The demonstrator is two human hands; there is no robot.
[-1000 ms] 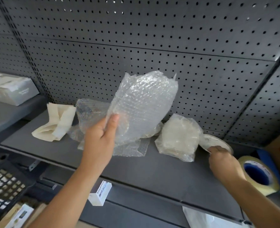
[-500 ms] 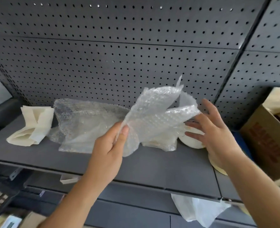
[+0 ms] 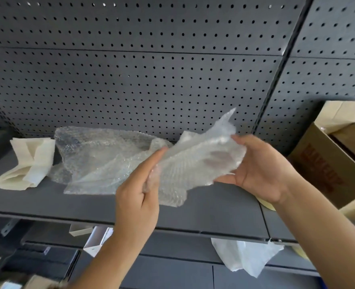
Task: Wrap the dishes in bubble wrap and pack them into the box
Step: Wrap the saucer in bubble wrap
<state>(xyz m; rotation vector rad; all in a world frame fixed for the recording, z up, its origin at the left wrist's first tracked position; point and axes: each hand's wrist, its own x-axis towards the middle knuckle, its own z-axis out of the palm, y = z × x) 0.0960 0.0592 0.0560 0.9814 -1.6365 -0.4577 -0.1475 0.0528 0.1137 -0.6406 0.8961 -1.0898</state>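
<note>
A crumpled sheet of clear bubble wrap (image 3: 193, 163) is held above the dark shelf (image 3: 214, 209) between both hands. My left hand (image 3: 139, 197) pinches its lower left part. My right hand (image 3: 260, 170) grips its right end, fingers showing through the plastic. More bubble wrap (image 3: 97, 157) lies spread on the shelf behind. An open brown cardboard box (image 3: 331, 163) stands at the right. No dish shows; whether one sits behind the wrap I cannot tell.
A folded cream foam sheet (image 3: 28, 163) lies at the shelf's left. A grey pegboard wall (image 3: 151, 69) backs the shelf. A white plastic bag (image 3: 247, 257) hangs below the shelf edge. Part of a tape roll (image 3: 266, 203) peeks out under my right wrist.
My right hand moved from the plate area onto the bubble wrap and closed on its right end. The view shifted right, bringing the cardboard box into sight.
</note>
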